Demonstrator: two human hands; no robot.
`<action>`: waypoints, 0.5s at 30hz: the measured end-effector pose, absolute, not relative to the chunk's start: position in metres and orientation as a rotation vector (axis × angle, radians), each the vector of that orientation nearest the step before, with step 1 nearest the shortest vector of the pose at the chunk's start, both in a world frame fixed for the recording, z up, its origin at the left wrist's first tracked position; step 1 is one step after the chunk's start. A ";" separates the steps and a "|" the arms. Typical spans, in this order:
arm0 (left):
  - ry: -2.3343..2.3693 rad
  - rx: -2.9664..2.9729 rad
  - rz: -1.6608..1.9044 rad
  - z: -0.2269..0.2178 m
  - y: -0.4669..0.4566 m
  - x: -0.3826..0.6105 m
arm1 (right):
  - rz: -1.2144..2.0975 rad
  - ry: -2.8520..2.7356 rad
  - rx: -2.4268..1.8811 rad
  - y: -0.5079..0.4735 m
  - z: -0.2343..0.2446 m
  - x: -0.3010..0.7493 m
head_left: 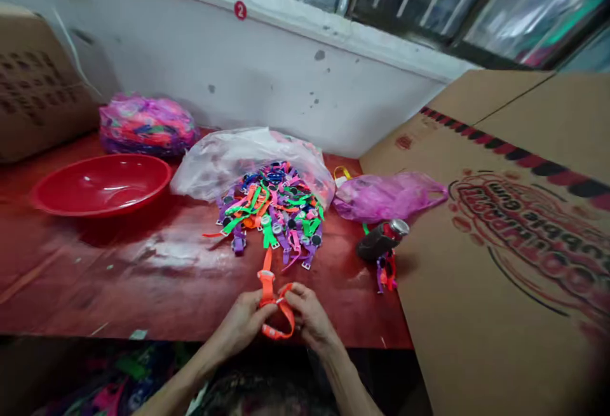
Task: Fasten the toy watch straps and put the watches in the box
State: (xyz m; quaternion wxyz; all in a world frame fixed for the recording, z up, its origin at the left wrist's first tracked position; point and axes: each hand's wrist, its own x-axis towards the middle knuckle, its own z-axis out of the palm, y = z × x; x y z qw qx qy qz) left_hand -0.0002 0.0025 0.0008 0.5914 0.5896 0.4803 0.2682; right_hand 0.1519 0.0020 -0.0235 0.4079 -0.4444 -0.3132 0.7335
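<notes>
So the bright orange, flexible-looking plastic watch strap (267, 286) is bent into a loop over the near edge of the glossy red tabletop (157, 282). Left hand (244, 317) has thumb and fingers closed on it, probably to steady it; right hand (311, 315) pinches the loop's other side, likely for fine control. Multicoloured strap heap (281, 213) spills from the milky plastic bag (223, 155) just beyond, presumably for easy reach.

Passage available across the table (157, 289) at lower left of frame, below the red basin (105, 187). At centre, the heap of coloured straps (274, 213) obstructs; a narrow gap lies between it and the dark bottle (374, 244). The printed carton (467, 314) closes the right side.
</notes>
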 end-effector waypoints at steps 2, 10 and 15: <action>1.149 1.316 0.661 0.001 0.007 -0.001 | 1.783 -0.788 -1.158 0.005 -0.019 0.152; 1.167 1.140 0.784 -0.014 0.007 -0.003 | 1.526 -0.323 -0.958 0.024 -0.015 0.164; 1.095 0.859 0.845 -0.021 0.004 -0.002 | 1.589 -0.250 -0.917 0.027 -0.014 0.162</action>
